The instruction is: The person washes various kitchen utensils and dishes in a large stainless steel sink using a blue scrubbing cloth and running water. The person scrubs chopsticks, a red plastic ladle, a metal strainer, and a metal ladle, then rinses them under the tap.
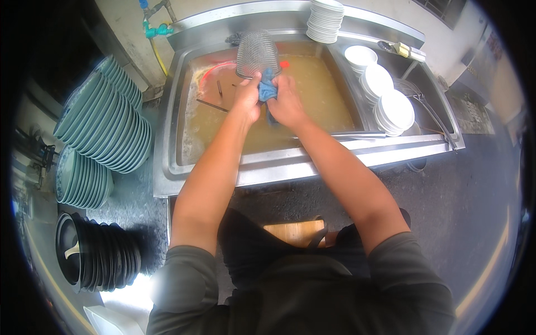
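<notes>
A wire mesh strainer basket [257, 52] is held over a steel sink basin of cloudy yellowish water [322, 92]. My left hand [248, 97] grips the near end of the strainer, its thumb at the rim. Beside it, my right hand [288, 98] pinches a wet blue cloth [267, 88] that lies between both hands and touches the strainer. Whether a handle runs beneath the cloth cannot be told. Thin dark sticks [212, 105] and a red rim [215, 69] show in the water left of my hands.
White bowls [393, 109] stand in stacks on the right divider, small white dishes [325, 21] on the back ledge. At the left are tall piles of pale green bowls [104, 121] and black bowls [100, 255]. The right basin [435, 90] holds wire strainers. A teal valve [158, 31] juts from the wall.
</notes>
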A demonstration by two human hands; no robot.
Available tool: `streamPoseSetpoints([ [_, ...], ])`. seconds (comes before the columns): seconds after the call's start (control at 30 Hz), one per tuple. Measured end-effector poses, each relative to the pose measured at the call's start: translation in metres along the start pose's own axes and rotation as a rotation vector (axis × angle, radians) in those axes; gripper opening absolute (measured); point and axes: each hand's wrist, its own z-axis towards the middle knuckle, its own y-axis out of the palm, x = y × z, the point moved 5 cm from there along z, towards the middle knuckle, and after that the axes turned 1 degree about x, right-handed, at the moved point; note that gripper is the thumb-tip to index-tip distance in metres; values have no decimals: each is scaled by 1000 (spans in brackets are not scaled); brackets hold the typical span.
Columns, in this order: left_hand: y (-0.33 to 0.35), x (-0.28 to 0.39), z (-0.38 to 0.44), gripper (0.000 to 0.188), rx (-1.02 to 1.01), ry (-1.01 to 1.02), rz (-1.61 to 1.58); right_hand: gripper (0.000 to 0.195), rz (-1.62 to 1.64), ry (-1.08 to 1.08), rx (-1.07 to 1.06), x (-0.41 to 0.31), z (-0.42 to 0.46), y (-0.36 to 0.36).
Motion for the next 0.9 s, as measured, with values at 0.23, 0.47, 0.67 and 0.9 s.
streamPoseSetpoints([
  [0.23,0,-5,1,31,28,-62,26,32,101,164,82,20,11,-7],
  [0.47,-2,15,-1,29,-36,18,-80,39,-345,269,-15,84,21,-27],
  [0.67,-31,13,17,26,75,0,-191,46,-92,408,-555,83,13,-6],
  [0.9,-13,9,11,25,-18,-13,-362,56,646,372,-438,13,10,3],
])
